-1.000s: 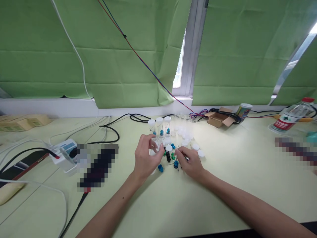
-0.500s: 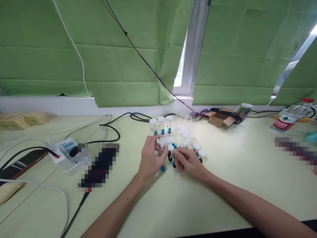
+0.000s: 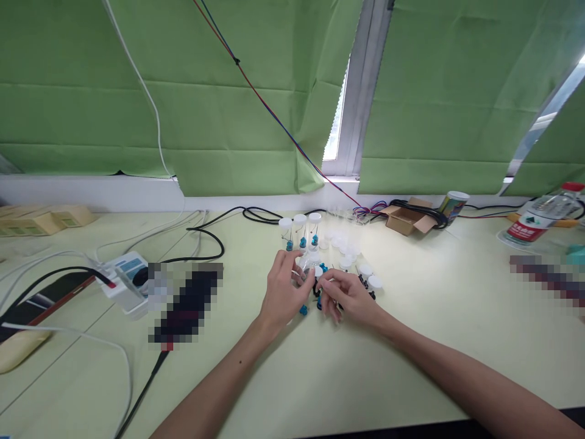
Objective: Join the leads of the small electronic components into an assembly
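Note:
My left hand (image 3: 284, 289) is curled, its thumb and fingers around what looks like a clear vial (image 3: 307, 261), partly hidden by the fingers. Close beside it, my right hand (image 3: 350, 297) has thumb and forefinger pinched together; whatever is between them is too small to make out. Small blue and black parts (image 3: 303, 310) lie on the table under and between the hands. Three clear vials with white caps (image 3: 300, 230) stand upright just behind, each with a blue part inside. More white-capped vials (image 3: 365, 271) lie to the right, with black parts in them.
Clear vials and white caps (image 3: 350, 250) sit behind my right hand. At the back are an open cardboard box (image 3: 402, 221), a can (image 3: 453, 206) and black cables (image 3: 256, 213). A water bottle (image 3: 539, 219) stands right; a power strip (image 3: 125, 283) lies left.
The view has shifted slightly. My hands stay close together over the small parts, with slight finger movement; the clear vial shows more plainly by my left fingers.

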A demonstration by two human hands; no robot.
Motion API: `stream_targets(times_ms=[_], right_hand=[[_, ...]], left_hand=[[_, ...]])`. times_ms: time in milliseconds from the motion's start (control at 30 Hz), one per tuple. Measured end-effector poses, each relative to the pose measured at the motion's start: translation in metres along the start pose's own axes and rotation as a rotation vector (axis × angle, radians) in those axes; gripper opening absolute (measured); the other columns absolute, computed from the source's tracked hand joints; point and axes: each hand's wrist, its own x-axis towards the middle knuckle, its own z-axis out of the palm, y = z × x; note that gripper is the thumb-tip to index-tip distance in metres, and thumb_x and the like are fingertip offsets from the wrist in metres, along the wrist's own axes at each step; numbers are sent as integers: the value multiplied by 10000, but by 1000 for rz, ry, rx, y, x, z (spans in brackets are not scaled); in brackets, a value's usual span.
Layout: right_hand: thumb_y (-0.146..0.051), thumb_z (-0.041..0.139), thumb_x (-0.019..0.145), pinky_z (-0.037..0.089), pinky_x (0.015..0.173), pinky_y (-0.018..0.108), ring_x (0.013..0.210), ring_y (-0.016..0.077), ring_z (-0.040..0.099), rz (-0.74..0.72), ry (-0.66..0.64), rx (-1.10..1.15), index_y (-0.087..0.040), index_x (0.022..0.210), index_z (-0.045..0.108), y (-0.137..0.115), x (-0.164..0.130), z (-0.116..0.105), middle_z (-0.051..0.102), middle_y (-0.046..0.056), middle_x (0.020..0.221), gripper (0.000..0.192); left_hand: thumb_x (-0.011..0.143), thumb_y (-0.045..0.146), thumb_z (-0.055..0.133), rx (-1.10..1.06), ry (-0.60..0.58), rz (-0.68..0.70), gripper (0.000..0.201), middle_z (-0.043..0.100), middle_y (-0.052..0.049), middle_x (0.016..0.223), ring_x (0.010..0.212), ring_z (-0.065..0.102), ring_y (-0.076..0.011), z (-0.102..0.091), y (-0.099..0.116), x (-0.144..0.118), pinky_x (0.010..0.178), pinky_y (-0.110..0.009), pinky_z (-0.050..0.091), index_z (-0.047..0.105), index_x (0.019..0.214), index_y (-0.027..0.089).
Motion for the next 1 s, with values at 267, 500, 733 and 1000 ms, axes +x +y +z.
stream_targets(times_ms=[267,500,733,1000], right_hand=[[-365,550,926,408,443,214,444,82,467,-94,69,-278,-185,785,576,-2,-2,0,550,-30,597,230],[-302,534,921,365,499,221,507,88,422,-173,89,-421,-185,727,539,1,-1,-2,525,-35,598,226],[-241,525,899,326,513,222,497,86,360,-253,107,-530,-193,656,472,1,0,-3,467,-49,545,253],[-261,508,910,280,495,248,488,91,332,-277,231,-504,-196,591,408,-1,-2,-3,399,-45,519,340]], left_hand=[[856,251,599,39,-65,-12,259,556,-31,991,695,595,-103,0,-3,0,639,-267,578,574,1114,233],[858,260,600,67,-105,12,246,608,-31,975,620,588,-91,-2,-2,2,621,-264,556,595,1100,216],[876,317,593,76,-158,-13,295,653,-30,975,589,573,-88,-3,-4,1,591,-252,530,614,1147,203],[875,357,600,97,-192,-24,348,689,-17,992,585,574,-92,-6,-4,3,630,-262,529,622,1188,208]])
